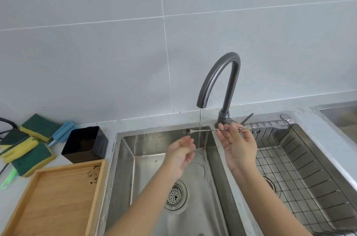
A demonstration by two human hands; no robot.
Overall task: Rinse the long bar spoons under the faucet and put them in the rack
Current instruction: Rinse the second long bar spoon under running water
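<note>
Head view showed the spoon (216, 129) lying level across the faucet (220, 81) stream, pinched near its right end by the right hand (238, 147), its long axis running leftward, while the left hand (180, 155), fingers loosely spread, hovered just below, holding nothing.

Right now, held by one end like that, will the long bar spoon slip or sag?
The bar spoon probably stays stiff: it spans level from the right hand. Its wet metal may be slippery. Thin and round, it would likely roll.
</note>
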